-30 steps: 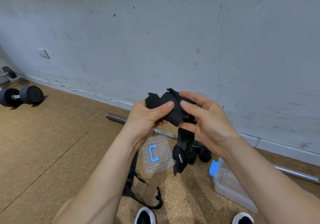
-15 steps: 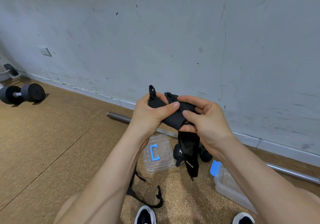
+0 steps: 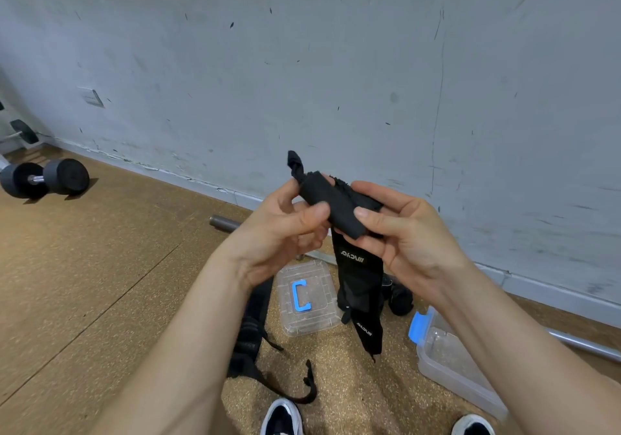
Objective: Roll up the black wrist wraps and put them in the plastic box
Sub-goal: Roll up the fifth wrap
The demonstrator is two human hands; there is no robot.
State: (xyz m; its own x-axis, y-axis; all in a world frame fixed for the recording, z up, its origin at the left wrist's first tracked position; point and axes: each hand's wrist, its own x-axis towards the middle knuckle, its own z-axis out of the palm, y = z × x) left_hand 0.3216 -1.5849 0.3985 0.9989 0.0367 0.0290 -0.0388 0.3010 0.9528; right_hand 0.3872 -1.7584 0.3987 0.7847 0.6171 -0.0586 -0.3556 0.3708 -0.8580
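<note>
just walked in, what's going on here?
A person holds a partly rolled black wrist wrap in both hands, left hand and right hand pinching the roll while its loose tail hangs down. The plastic box sits open on the floor to the right, its lid lying apart. A second wrap lies unrolled on the floor.

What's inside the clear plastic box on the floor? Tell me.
Nothing shows inside the plastic box; only floor through its clear walls. The right forearm hides its right side.

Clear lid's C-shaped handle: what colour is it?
The lid handle is blue, clearest in the head view.
</note>
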